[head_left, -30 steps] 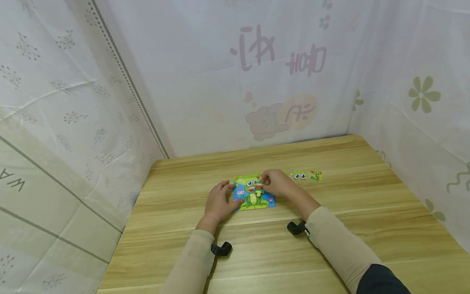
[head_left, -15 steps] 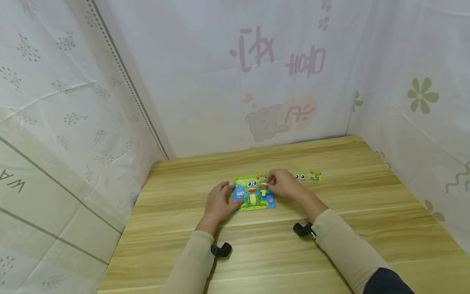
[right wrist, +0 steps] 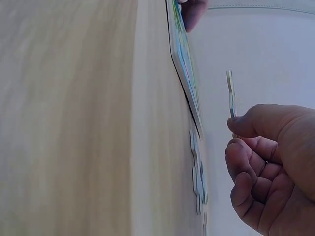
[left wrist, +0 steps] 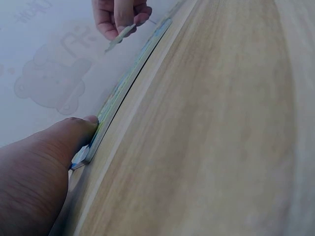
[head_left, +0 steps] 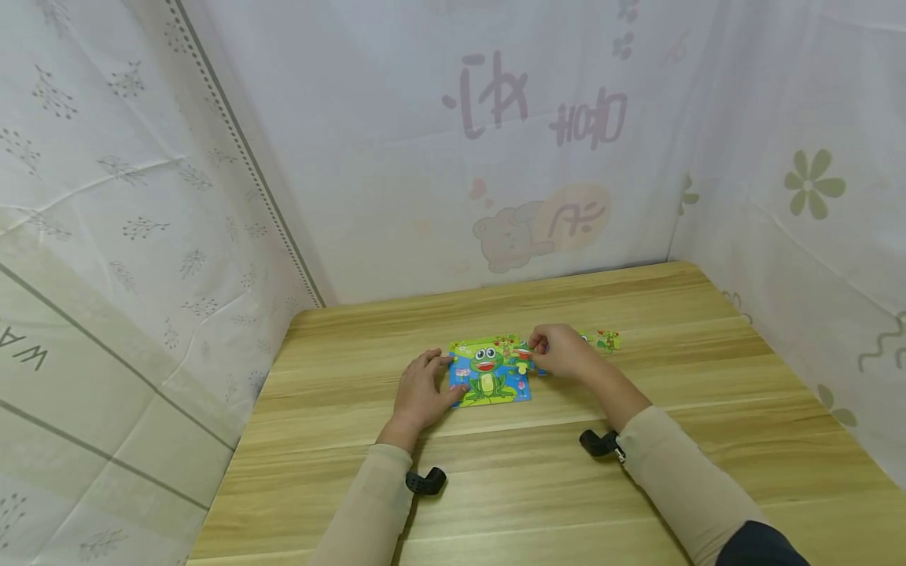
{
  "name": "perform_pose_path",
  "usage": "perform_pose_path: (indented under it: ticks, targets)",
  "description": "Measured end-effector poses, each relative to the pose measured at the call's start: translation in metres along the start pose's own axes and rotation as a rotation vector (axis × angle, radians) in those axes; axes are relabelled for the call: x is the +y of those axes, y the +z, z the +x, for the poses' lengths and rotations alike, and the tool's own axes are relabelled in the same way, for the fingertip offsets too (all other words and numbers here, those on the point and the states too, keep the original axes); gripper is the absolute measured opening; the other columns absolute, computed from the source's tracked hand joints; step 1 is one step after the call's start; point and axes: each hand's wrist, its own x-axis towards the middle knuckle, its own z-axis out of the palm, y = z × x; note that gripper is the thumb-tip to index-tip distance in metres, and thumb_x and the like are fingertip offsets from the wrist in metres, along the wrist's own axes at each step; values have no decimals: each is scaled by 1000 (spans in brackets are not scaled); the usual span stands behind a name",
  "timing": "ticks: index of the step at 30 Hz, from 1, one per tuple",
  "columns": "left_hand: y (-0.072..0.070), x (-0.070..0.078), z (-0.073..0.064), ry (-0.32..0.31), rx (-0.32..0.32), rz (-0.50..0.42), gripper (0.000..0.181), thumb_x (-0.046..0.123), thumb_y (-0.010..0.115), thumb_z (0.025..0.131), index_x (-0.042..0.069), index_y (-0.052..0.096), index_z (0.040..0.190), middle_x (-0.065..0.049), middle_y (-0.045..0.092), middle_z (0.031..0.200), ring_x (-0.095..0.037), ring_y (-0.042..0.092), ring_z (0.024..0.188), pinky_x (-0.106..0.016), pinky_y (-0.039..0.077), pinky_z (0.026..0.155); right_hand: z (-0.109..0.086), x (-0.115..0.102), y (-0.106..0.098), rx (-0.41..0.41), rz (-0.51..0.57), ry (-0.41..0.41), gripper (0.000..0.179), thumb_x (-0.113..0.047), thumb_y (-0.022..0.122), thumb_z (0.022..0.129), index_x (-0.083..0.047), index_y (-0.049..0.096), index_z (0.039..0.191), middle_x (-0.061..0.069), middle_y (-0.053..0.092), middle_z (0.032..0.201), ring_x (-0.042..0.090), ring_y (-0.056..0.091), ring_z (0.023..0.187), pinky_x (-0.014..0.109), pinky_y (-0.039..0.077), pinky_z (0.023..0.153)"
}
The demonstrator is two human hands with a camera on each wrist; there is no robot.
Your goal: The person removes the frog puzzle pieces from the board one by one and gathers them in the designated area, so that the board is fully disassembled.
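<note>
A square frog puzzle board (head_left: 488,398) lies on the table in the head view, a green frog on blue printed across it. My left hand (head_left: 423,391) rests at its left side, thumb over the lower left corner and fingers along the left edge. Just right of the board, my right hand (head_left: 564,352) pinches a puzzle piece (head_left: 523,358) showing a red mouth. The right wrist view has this thin piece (right wrist: 231,93) raised above the table between thumb and index finger, the other fingers curled below. Part of the piece is hidden by the fingertips.
More loose puzzle pieces (head_left: 608,339) lie to the right of the board, some hidden behind my right hand. Flat pieces (right wrist: 197,179) also show beside the board in the right wrist view. Printed curtains (head_left: 396,196) hang behind the wooden table (head_left: 495,487).
My right hand has moved right with the pinched piece, from over the frog's face to just beyond the board's right edge. My left hand has stayed in place.
</note>
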Motion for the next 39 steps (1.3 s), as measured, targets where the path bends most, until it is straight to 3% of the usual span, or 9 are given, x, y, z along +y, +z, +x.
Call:
perform_pose_path:
  ticks: [22,39]
  targets:
    - [3,-4,2,11,12,-6,68,60,75,91,22,60,145,-2,44,160,-29,37,150,-50,27,125,-21,32,-28,38,37,50,10,-8,74,95,-6,70,104,6,65,94,22,60,84,30,57,65]
    - [1,-1,2,3,-3,-6,69,60,74,92,21,59,146,-2,43,161,-28,37,150,-48,24,127,-36,61,-49,38,-20,76,8,-10,75,96,-7,71,101,5,66,93,22,61,85,33,55,72]
